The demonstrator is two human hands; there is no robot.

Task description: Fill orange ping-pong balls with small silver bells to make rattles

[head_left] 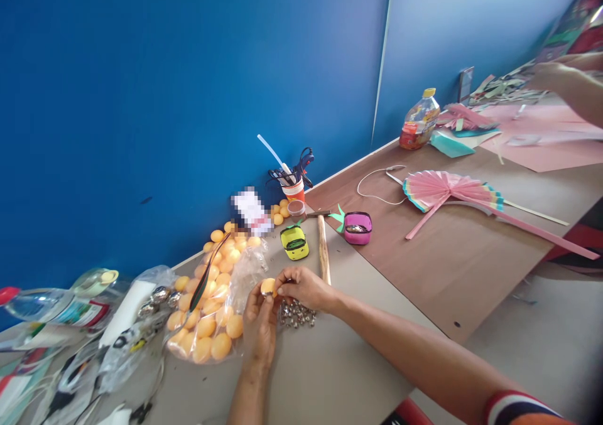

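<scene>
An orange ping-pong ball (268, 285) is pinched at the fingertips of my left hand (259, 324). Fingers of my right hand (304, 287) are closed against the same ball, perhaps pressing a small metal piece onto it; I cannot make it out. Under my right hand lies a heap of small silver bells (296, 313) on the grey table (330, 368). A clear plastic bag of several orange balls (211, 318) lies just left of my hands, with more loose balls behind it.
A wooden-handled hammer (323, 249), a yellow case (294, 242) and a pink case (358, 228) lie beyond my hands. A cup of scissors (294, 186) stands at the blue wall. Bottles and bags crowd the left. Pink paper fan (447, 189) lies right; another person's hand (549, 73) works far right.
</scene>
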